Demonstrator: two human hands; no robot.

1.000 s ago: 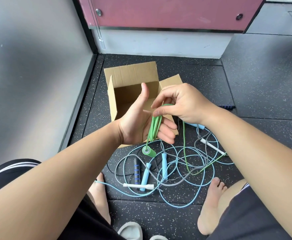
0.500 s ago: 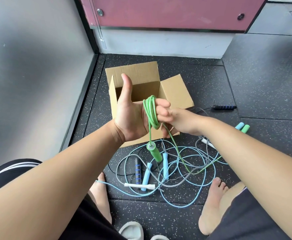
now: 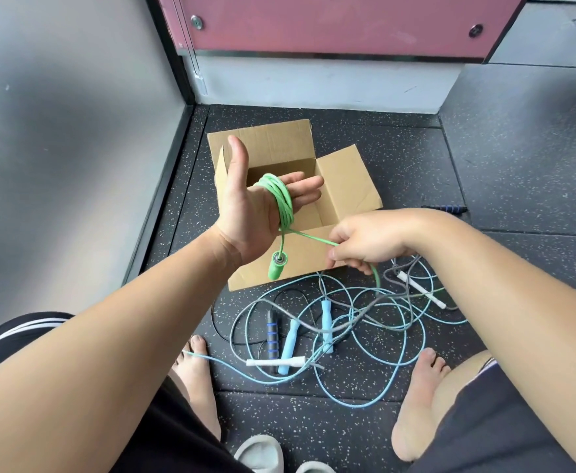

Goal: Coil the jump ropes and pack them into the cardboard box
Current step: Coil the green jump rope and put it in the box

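Over the open cardboard box [image 3: 344, 180], my left hand [image 3: 250, 209] is held flat, thumb up and fingers straight. A green jump rope [image 3: 281, 199] is coiled in several loops round its palm and fingers. One green handle [image 3: 276, 266] dangles below the palm. My right hand [image 3: 368, 242] pinches the free green strand lower right of the coil, in front of the box's near flap. From there the strand runs down into the tangle of ropes [image 3: 344, 322] on the floor.
The tangle holds light blue, grey and black ropes with blue handles [image 3: 290, 346], a white handle [image 3: 274, 362] and a black-and-blue handle [image 3: 272, 336]. Another dark handle [image 3: 446, 209] lies right of the box. My bare feet flank the pile; a wall stands left, a cabinet behind.
My right hand has drawn down and to the right, away from my left hand, pulling the strand taut. My left hand has opened flat, and the coil sits lower around its palm.
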